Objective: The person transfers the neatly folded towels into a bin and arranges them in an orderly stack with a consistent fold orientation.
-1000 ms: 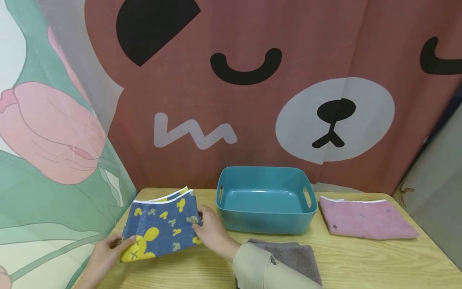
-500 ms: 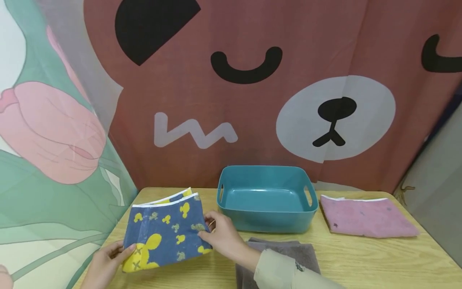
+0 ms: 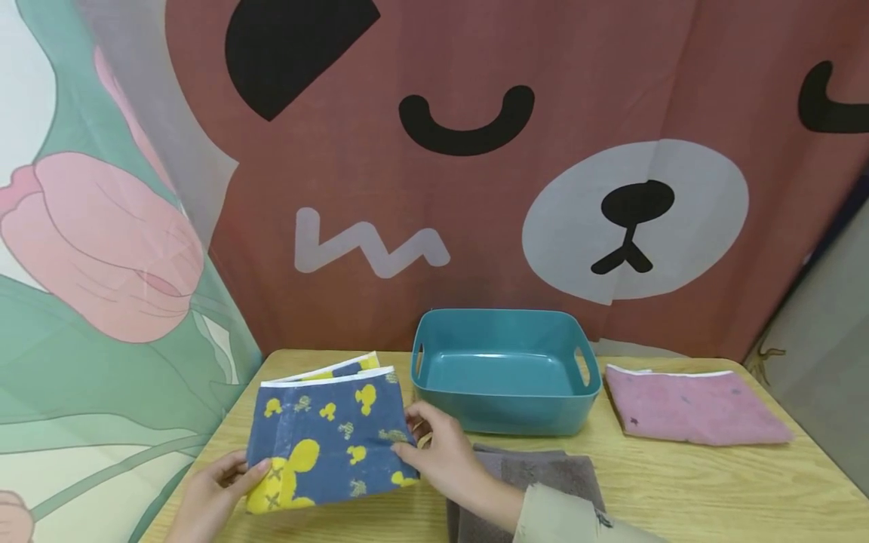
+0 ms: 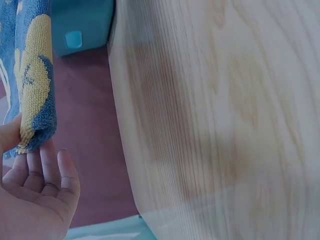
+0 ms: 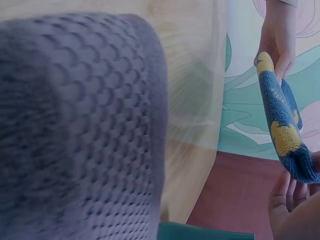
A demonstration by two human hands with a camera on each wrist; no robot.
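You hold the blue and yellow towel (image 3: 333,434) between your two hands, over the left part of the wooden table (image 3: 679,490). It is folded, and its long axis goes from the left hand to the right hand, with the right end a little farther from you. The white hem (image 3: 326,378) points to the back, toward the brown curtain (image 3: 475,219) with the bear face. A second white-edged layer shows behind it and fans out at the upper right, so the two layers do not lie exactly together.

Your left hand (image 3: 216,490) pinches the near left corner, the thumb on the upper face and the fingers under it. Your right hand (image 3: 440,449) pinches the right edge near its lower corner, also with the thumb on top. In the right wrist view the towel is seen from its edge, apart from the table.

The teal basket (image 3: 502,415) stands to the right of the towel. The gray towel (image 3: 563,479) lies in front of the basket, partly hidden by your right forearm. The pink towel (image 3: 699,407) lies folded on the right side, its white edge also toward the curtain.
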